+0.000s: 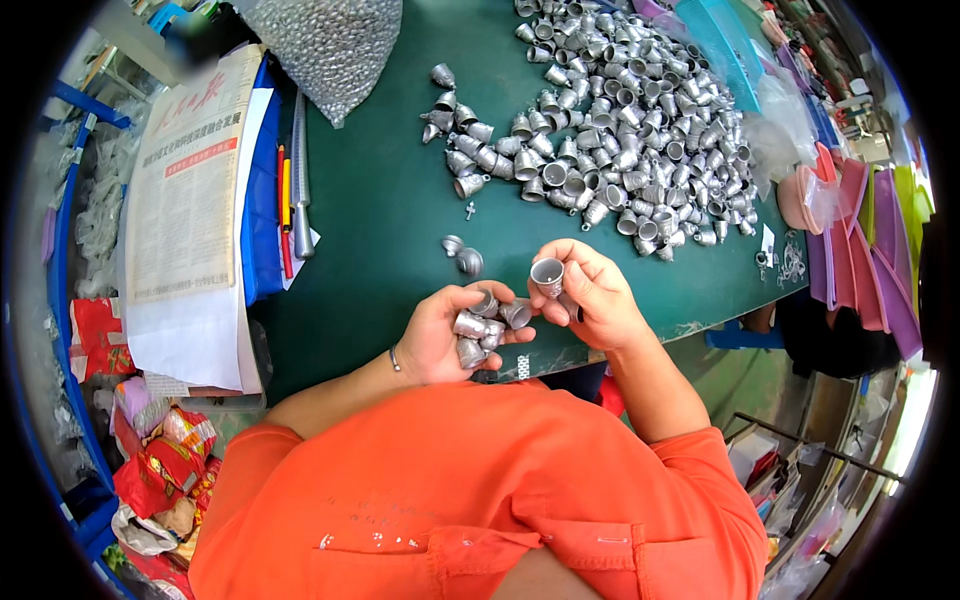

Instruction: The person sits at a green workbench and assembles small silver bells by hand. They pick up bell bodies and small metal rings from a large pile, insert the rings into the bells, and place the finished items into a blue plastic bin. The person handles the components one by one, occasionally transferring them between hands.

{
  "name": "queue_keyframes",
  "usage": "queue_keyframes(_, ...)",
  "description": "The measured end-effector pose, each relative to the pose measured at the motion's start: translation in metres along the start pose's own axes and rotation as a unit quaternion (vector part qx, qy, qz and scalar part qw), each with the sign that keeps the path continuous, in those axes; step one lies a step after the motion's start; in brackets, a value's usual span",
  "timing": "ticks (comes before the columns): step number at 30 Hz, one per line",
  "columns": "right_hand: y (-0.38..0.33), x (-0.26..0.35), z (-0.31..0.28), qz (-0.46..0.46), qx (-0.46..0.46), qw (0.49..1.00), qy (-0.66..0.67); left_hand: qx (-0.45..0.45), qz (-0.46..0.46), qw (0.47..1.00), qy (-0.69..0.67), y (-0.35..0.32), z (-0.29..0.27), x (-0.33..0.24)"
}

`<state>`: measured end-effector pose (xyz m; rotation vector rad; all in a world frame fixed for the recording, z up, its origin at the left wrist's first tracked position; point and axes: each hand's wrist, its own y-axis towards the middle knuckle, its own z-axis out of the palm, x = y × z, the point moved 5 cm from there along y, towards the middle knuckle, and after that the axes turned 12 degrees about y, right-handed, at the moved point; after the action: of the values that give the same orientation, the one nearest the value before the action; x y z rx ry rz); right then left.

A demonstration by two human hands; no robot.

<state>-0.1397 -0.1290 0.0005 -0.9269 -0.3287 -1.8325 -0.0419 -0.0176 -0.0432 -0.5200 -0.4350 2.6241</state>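
Note:
Several small silver metal bells (470, 325) lie heaped in my left hand (426, 340), its fingers curled up around them. My right hand (602, 298) pinches one silver bell (548, 273) between thumb and fingers, its open mouth tilted up toward me. The two hands are side by side just above the table's near edge, fingertips close together. Two loose metal pieces (468, 260) rest on the table beyond my left hand. A tiny cross-shaped charm (470, 210) lies a little farther off.
A large pile of bells (630, 130) covers the far right of the green table (380, 220). At the back left stands a clear bag of small silver beads (330, 50). Newspaper (190, 190), pens (286, 200) and a blue tray (262, 240) sit left; coloured bins (860, 240) stand right.

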Motion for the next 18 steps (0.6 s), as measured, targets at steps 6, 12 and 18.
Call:
queue_keyframes(6, -0.003, -0.002, -0.001, 0.026, -0.032, 0.995, 0.092, 0.006, 0.000, 1.000, -0.031, 0.002, -0.005, 0.003)
queue_keyframes(12, 0.000, 0.011, 0.020, 0.058, -0.050, 0.975, -0.206, 0.026, -0.025, 0.999, -0.002, 0.001, 0.011, 0.001)
queue_keyframes(18, 0.050, 0.021, 0.039, -0.238, -0.032, 0.714, -0.657, 0.042, -0.025, 0.999, 0.016, 0.000, 0.001, 0.001)
